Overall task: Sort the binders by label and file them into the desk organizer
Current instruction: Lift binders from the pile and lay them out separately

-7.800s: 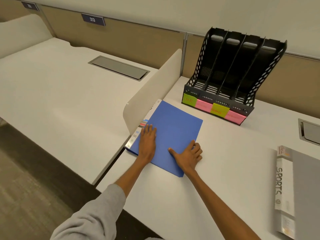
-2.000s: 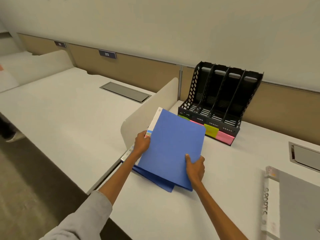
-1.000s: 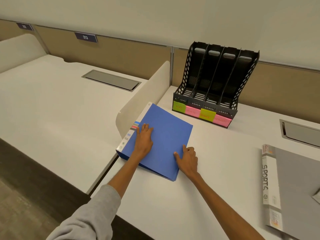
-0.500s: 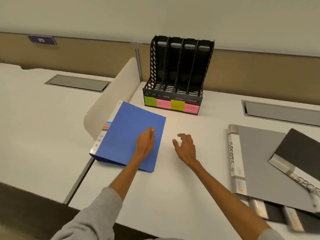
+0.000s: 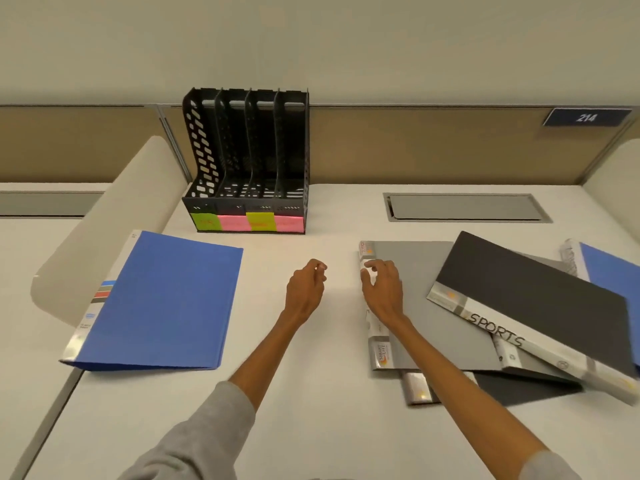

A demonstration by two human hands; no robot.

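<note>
Left hand (image 5: pixel 306 289) hovers mid-bench (image 5: pixel 329 393), grip loosely curled, empty. Right hand (image 5: pixel 382 285) curls over grey binder (image 5: pixel 426 306) spine; pinching or not, cannot tell. Blue binder (image 5: pixel 166 299) flat left; organizer (image 5: pixel 249 161) far.

Left hand (image 5: pixel 306 289) off the blue binder (image 5: pixel 166 303), right hand (image 5: pixel 382 285) now at the spine of the grey binder (image 5: pixel 426 317).
</note>
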